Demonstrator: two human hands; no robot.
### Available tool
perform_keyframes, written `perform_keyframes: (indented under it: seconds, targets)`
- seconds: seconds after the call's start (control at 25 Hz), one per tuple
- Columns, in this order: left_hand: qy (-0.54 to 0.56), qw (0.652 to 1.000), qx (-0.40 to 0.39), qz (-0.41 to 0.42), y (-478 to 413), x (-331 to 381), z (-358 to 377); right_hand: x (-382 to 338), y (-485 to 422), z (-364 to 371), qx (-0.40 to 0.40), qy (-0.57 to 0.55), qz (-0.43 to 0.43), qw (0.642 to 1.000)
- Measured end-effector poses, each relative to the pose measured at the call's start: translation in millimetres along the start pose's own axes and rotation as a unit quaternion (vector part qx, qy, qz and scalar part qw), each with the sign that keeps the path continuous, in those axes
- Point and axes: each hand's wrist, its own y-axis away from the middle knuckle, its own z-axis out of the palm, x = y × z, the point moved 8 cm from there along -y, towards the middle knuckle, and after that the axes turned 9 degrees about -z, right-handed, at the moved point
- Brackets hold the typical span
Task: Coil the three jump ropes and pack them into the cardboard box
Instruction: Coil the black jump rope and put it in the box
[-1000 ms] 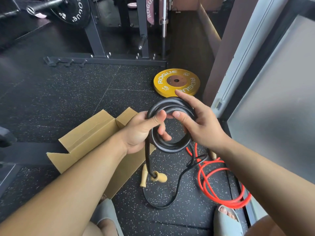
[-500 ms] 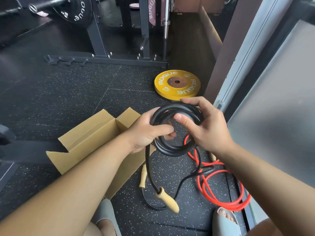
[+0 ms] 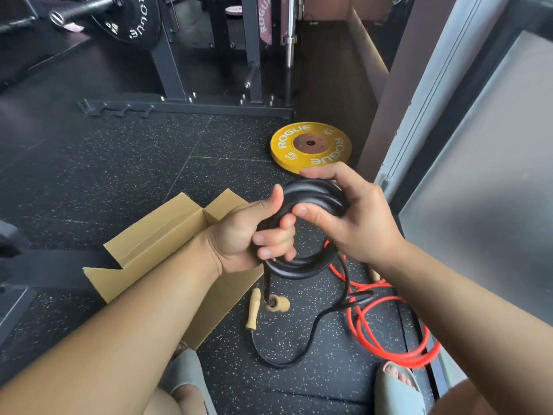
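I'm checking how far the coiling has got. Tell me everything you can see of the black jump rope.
The black jump rope is thick, smooth and rubbery-looking. Most is wound into a tight coil gripped by the left hand and right hand. One wooden handle dangles below; the loose tail trails across the floor to a second handle.

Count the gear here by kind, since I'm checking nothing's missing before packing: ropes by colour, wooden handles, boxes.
Black rope: 1
Red rope: 1
Wooden handles: 3
Cardboard box: 1
Total: 6
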Motion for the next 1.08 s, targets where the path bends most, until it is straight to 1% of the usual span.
perform_keyframes:
  seconds: [0.08,0.16,0.24,0.28,0.32,0.4,0.48,0.56,0.72,0.8,0.84,0.88,0.92,0.96,1.0,1.04,1.08]
  targets:
    - [0.006,0.999,0.054,0.002,-2,7,-3,13,1,5,0.008,-0.016,0.029,0.999]
    - [0.035,0.993,0.114,0.025,0,13,-13,39,8,8,0.011,-0.056,0.108,0.992]
    - [0.101,0.982,0.146,0.065,5,21,-27,65,23,15,-0.022,-0.128,0.183,0.975]
    - [0.128,0.978,0.147,0.079,7,24,-33,74,32,22,-0.05,-0.16,0.201,0.965]
    - [0.144,0.976,0.139,0.087,9,28,-36,80,38,27,-0.078,-0.166,0.205,0.961]
    - [0.15,0.977,0.12,0.095,11,30,-35,89,46,37,-0.117,-0.123,0.195,0.966]
    - [0.143,0.979,0.109,0.102,10,30,-29,95,51,46,-0.129,-0.08,0.185,0.971]
    - [0.139,0.977,0.116,0.116,10,33,-26,100,55,48,-0.104,-0.066,0.201,0.972]
    - [0.16,0.96,0.171,0.15,18,42,-47,104,55,37,-0.01,-0.089,0.251,0.964]
    - [0.139,0.954,0.211,0.159,19,41,-58,97,52,26,0.061,-0.087,0.238,0.965]
    - [0.119,0.951,0.233,0.162,19,40,-60,92,50,21,0.079,-0.06,0.221,0.97]
    - [0.098,0.948,0.251,0.168,18,39,-61,89,47,18,0.072,-0.017,0.204,0.976]
    - [0.077,0.946,0.263,0.174,17,40,-61,85,44,20,0.04,0.037,0.191,0.98]
    - [0.061,0.944,0.269,0.18,16,40,-60,81,40,26,-0.013,0.093,0.183,0.979]
    - [0.039,0.943,0.274,0.185,15,41,-58,77,38,34,-0.082,0.152,0.18,0.969]
    - [-0.002,0.938,0.291,0.188,15,43,-55,73,36,42,-0.152,0.214,0.178,0.948]
    - [-0.066,0.926,0.321,0.186,16,45,-54,70,36,48,-0.218,0.275,0.182,0.918]
